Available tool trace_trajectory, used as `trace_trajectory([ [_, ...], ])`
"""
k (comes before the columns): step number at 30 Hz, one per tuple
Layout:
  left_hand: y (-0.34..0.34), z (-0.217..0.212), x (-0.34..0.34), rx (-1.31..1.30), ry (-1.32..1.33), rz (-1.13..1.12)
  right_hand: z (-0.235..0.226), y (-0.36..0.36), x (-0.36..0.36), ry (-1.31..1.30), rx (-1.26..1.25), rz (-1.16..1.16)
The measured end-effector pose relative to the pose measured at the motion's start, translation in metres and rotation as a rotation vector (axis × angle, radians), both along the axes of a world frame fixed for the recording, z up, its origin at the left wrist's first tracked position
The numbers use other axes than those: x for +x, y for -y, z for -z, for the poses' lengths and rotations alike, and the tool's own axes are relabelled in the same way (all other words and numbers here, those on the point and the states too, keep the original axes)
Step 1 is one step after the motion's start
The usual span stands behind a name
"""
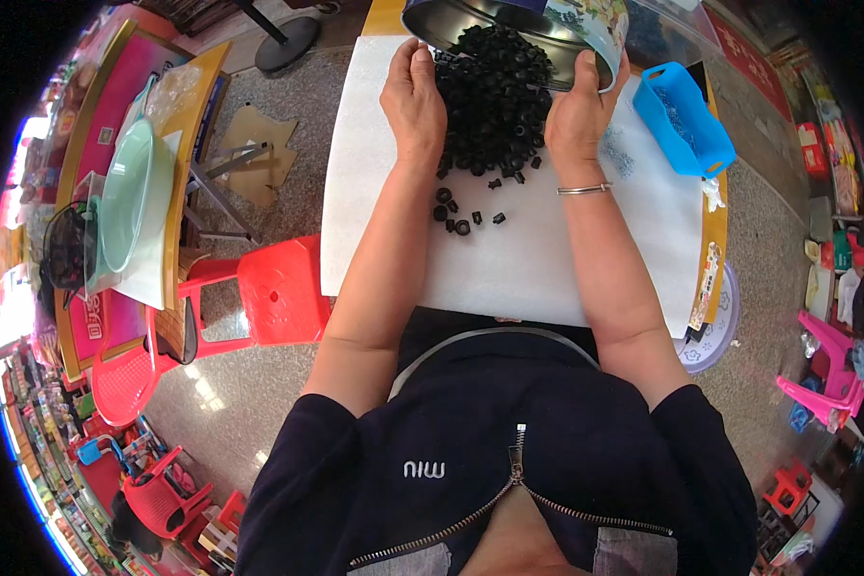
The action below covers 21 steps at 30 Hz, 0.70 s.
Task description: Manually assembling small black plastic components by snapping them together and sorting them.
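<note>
Tabletop [509, 274]: white, a blue basket [710, 149] at its right edge.
Tin [605, 29]: tipped beyond the pile [494, 120], mouth toward the wearer, shiny inside.
Pile: small black pieces, some ring-shaped, between both hands, strays nearer the body.
Right hand [580, 113]: nearer the tin, thumb and fingers pinching its rim.
Left hand [415, 108]: beside the pile; whether it grips the tin, cannot tell.
</note>
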<state>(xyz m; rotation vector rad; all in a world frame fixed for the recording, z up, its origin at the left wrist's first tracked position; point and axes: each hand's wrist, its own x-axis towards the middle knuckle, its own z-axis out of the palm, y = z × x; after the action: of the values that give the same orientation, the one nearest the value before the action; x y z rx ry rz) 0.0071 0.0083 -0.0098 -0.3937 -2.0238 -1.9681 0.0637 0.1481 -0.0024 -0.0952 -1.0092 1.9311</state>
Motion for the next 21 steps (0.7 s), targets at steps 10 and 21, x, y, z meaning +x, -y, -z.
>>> trace_trajectory([
  [10,0.004,-0.004,-0.002,-0.079,-0.047,-0.031,0.01,-0.004,0.0,0.01,0.029,-0.029],
  [21,0.018,0.008,-0.021,0.333,0.068,0.048,0.007,-0.005,0.0,0.032,0.026,-0.031],
])
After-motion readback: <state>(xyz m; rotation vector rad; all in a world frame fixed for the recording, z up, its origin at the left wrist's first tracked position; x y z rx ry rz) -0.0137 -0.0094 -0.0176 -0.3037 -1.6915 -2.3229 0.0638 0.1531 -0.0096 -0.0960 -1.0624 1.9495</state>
